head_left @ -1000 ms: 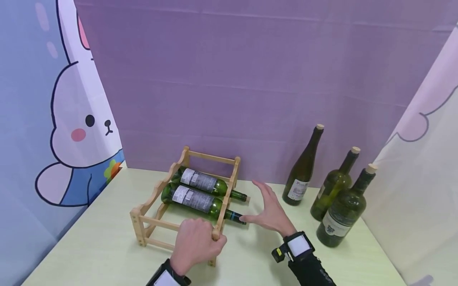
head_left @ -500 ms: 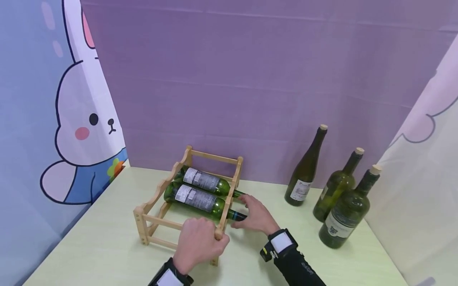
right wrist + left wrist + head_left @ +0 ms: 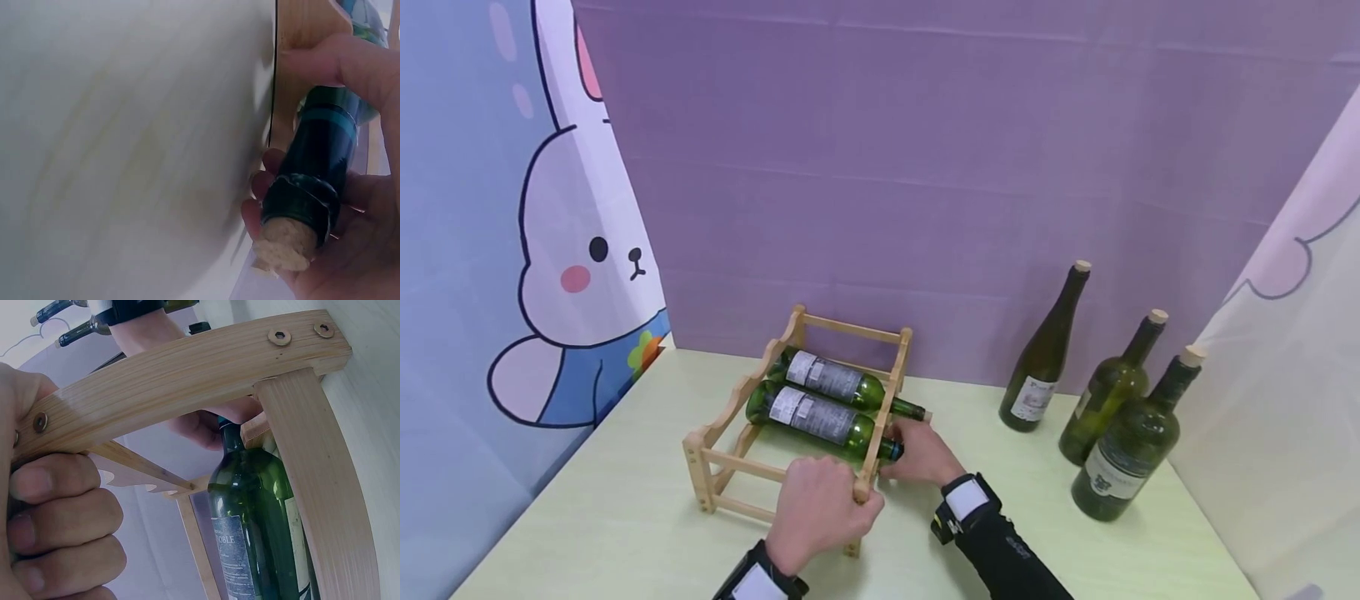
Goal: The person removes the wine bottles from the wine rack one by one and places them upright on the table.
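A wooden wine rack (image 3: 700, 477) stands on the table, with two green wine bottles lying side by side in it. My left hand (image 3: 823, 500) grips the rack's near right corner, its fingers curled round the top rail in the left wrist view. At the rack's right side, my right hand (image 3: 921, 454) holds the neck of the nearer bottle (image 3: 816, 419). The right wrist view shows my fingers round that dark neck (image 3: 319, 147), with a cork (image 3: 286, 244) in its mouth and the thumb touching the rack's wood. Behind it lies the farther bottle (image 3: 831, 379), its neck poking past the rail.
Three corked bottles stand upright on the right: a slim one (image 3: 1037, 358), a green one (image 3: 1105, 392) and a wide one (image 3: 1127, 450) nearest me. A purple cloth (image 3: 880, 183) hangs behind the table (image 3: 587, 508).
My right hand has moved left from beside the bottle necks and closed round the nearer neck. The left hand keeps its hold on the rack. The view has shifted slightly.
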{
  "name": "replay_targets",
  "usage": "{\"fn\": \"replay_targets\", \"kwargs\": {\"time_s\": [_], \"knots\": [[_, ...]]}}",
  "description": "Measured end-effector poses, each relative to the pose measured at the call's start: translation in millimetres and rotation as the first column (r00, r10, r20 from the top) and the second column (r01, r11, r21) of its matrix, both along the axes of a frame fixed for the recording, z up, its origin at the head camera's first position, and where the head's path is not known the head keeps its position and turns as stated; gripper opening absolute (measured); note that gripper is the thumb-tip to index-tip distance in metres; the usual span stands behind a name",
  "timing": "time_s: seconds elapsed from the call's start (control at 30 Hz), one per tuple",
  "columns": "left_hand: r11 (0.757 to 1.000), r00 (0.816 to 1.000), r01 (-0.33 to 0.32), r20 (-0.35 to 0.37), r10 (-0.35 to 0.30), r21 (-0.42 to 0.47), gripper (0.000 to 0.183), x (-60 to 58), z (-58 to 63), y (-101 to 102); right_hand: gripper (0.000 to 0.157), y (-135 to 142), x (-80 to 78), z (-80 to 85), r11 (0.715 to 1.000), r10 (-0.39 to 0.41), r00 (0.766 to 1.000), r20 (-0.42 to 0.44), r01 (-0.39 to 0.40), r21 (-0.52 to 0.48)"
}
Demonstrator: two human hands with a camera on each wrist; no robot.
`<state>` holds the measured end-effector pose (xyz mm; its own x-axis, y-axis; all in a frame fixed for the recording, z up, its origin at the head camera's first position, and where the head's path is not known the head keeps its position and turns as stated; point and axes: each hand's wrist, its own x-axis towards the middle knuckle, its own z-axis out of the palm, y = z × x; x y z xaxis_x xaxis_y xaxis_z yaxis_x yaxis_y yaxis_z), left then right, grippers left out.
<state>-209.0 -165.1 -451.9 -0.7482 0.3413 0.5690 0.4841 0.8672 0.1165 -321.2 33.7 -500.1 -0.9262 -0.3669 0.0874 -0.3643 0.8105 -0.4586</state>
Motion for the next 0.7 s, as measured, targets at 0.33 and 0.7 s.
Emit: {"fn": "replay_targets", "kwargs": {"time_s": [0.33, 0.7], "knots": [[1.0, 1.0, -0.009, -0.017, 0.009, -0.006, 0.057, 0.2, -0.7, 0.3, 0.037, -7.7, -1.4, -1.7, 0.999, -0.029, 0.999, 0.041, 0.028, 0.026], [1.0, 0.999, -0.014, -0.029, 0.014, -0.005, 0.057, -0.9, -1.5, -0.4, 0.021, -10.3, -5.1, -8.5, 0.984, 0.001, 0.998, -0.056, 0.009, 0.175]]}}
